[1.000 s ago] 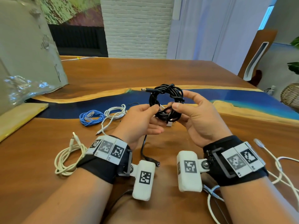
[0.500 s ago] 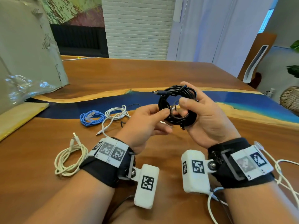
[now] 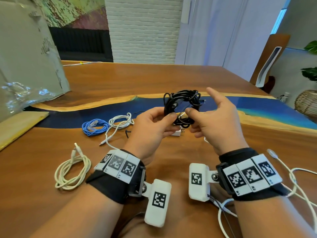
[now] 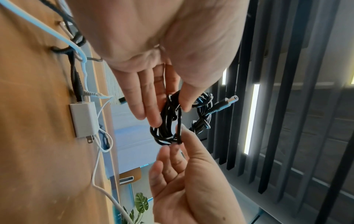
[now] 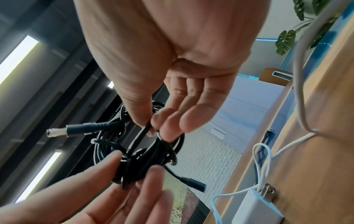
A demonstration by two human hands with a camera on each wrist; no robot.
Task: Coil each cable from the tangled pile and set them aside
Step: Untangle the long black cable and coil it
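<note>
A black cable (image 3: 183, 107) wound into a coil is held up above the table between both hands. My left hand (image 3: 171, 121) pinches the coil's lower left side with thumb and fingers (image 4: 172, 106). My right hand (image 3: 191, 119) pinches a single strand of the same cable (image 5: 147, 125) at the coil's lower right, with its index finger raised off the coil. A barrel plug (image 4: 226, 103) (image 5: 57, 130) sticks out of the coil. A second black end (image 5: 193, 181) hangs just below it.
On the wooden table (image 3: 137, 79) lie a blue coiled cable (image 3: 95, 127), a white coiled cable (image 3: 121, 121) and a cream coiled cable (image 3: 72, 172). A white charger (image 3: 176, 133) sits under my hands. Loose white cables (image 3: 291, 177) trail at the right. A cardboard box (image 3: 29, 57) stands far left.
The black tail that hung down to the table has come up into the coil. The coil has turned in my hands, and my right index finger has lifted off it.
</note>
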